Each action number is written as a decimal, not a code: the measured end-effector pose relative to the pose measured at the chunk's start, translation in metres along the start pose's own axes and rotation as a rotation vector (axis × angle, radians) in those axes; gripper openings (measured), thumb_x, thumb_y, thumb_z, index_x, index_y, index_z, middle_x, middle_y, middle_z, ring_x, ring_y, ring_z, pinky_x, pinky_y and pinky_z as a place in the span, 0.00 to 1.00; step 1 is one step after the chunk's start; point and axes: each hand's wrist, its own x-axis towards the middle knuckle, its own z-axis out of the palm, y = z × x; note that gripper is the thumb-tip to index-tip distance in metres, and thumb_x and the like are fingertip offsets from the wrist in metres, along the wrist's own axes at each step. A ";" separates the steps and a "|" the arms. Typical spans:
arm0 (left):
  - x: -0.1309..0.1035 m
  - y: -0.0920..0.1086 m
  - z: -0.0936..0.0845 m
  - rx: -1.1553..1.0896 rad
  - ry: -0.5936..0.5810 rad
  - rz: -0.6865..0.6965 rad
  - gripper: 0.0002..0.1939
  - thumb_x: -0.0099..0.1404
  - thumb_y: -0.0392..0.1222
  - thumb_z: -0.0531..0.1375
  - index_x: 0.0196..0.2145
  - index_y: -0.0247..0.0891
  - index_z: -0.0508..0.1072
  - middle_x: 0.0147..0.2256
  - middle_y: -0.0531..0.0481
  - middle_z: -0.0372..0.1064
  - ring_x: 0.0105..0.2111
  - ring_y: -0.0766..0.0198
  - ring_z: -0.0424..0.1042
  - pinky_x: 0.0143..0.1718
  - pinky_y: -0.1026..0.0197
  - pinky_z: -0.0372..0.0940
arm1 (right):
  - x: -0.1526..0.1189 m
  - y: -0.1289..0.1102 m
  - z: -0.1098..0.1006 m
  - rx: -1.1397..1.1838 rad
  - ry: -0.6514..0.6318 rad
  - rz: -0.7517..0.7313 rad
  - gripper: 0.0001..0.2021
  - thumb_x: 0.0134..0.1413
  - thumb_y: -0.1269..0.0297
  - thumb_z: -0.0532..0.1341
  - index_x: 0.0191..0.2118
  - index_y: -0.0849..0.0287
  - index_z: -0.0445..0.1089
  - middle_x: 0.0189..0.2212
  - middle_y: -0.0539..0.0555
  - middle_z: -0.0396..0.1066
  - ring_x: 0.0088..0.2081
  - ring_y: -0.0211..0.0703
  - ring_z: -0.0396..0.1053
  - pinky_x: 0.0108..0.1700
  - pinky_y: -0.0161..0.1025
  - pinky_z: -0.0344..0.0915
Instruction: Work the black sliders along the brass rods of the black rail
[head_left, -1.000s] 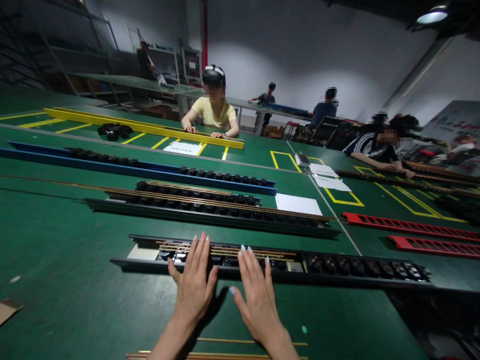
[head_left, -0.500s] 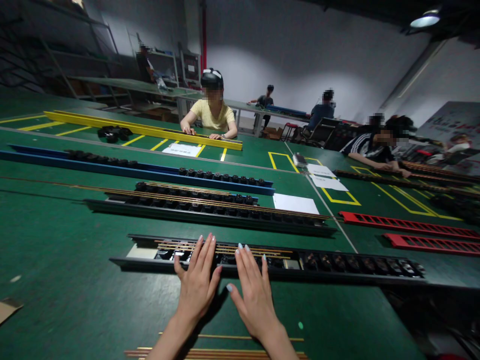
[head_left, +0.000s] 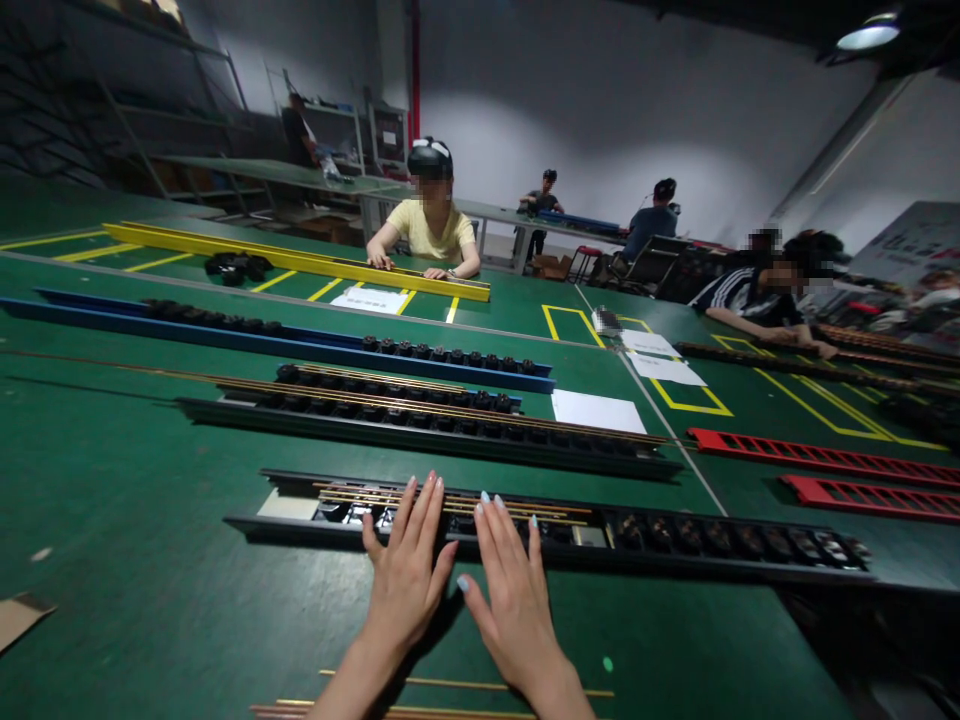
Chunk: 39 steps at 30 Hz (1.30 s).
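A long black channel (head_left: 675, 568) lies across the green table in front of me, with a row of black parts inside it. Several thin brass-coloured rods (head_left: 562, 512) rest lengthwise over its left and middle stretch. My left hand (head_left: 409, 570) lies over the channel, palm down and fingers stretched, its fingertips on the rods. Beside it my right hand (head_left: 510, 580) is flat too, fingertips touching the rods and thumb spread out. Neither hand grips anything. Whatever is under the palms is hidden. More loose rods (head_left: 480, 684) lie on the table below my wrists.
Behind stand another black channel with rods (head_left: 450, 430), a blue channel (head_left: 315, 355) and a yellow channel (head_left: 300, 264). Red slotted strips (head_left: 862, 455) lie at the right. A person in a yellow top (head_left: 431, 230) sits across the table; other people work farther back.
The view has shifted slightly, so the scene sits a little farther right. My left hand has slid slightly right along the rods; the right hand stays nearly in place.
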 end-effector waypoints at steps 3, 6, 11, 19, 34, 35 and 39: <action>0.000 0.000 0.000 -0.010 0.021 0.011 0.31 0.68 0.41 0.47 0.67 0.41 0.41 0.60 0.43 0.60 0.63 0.57 0.53 0.63 0.42 0.23 | 0.000 -0.001 0.004 -0.010 0.023 0.026 0.31 0.65 0.59 0.47 0.68 0.56 0.33 0.67 0.52 0.46 0.67 0.46 0.44 0.66 0.54 0.42; 0.001 0.003 -0.003 -0.038 0.022 0.057 0.31 0.68 0.38 0.45 0.66 0.40 0.42 0.60 0.43 0.60 0.63 0.58 0.53 0.63 0.42 0.23 | 0.000 0.000 0.006 -0.016 0.039 0.031 0.31 0.65 0.58 0.47 0.68 0.56 0.33 0.66 0.53 0.47 0.67 0.46 0.45 0.66 0.54 0.41; 0.006 0.012 -0.006 -0.090 0.019 0.030 0.31 0.68 0.37 0.46 0.66 0.45 0.40 0.58 0.46 0.64 0.60 0.60 0.59 0.63 0.43 0.20 | 0.000 0.003 0.005 -0.003 0.016 -0.004 0.33 0.65 0.55 0.48 0.68 0.56 0.32 0.66 0.53 0.48 0.67 0.46 0.45 0.67 0.53 0.40; 0.000 0.019 0.000 -0.108 -0.029 0.075 0.31 0.68 0.47 0.51 0.65 0.48 0.46 0.60 0.47 0.61 0.62 0.57 0.55 0.63 0.41 0.18 | 0.000 0.004 0.001 -0.008 -0.009 -0.027 0.34 0.65 0.53 0.48 0.68 0.57 0.32 0.67 0.52 0.45 0.67 0.45 0.44 0.67 0.51 0.38; -0.004 0.029 -0.004 -0.055 -0.045 0.089 0.33 0.67 0.47 0.50 0.66 0.41 0.43 0.62 0.45 0.57 0.65 0.60 0.47 0.64 0.44 0.20 | 0.000 0.001 0.002 0.003 0.015 0.005 0.33 0.65 0.56 0.48 0.68 0.55 0.31 0.66 0.54 0.47 0.66 0.47 0.47 0.66 0.54 0.43; -0.004 0.029 -0.005 -0.061 -0.040 0.082 0.33 0.67 0.46 0.50 0.66 0.41 0.43 0.61 0.45 0.58 0.65 0.60 0.48 0.64 0.44 0.20 | 0.001 0.000 0.001 0.003 0.013 0.009 0.32 0.65 0.56 0.48 0.68 0.55 0.31 0.66 0.53 0.47 0.66 0.47 0.46 0.66 0.53 0.43; -0.003 0.029 -0.006 -0.041 -0.024 0.090 0.32 0.67 0.42 0.49 0.66 0.41 0.44 0.61 0.45 0.59 0.66 0.60 0.45 0.64 0.44 0.20 | 0.001 0.000 -0.002 0.012 -0.033 0.010 0.32 0.65 0.56 0.47 0.68 0.56 0.32 0.67 0.53 0.45 0.67 0.46 0.45 0.66 0.52 0.43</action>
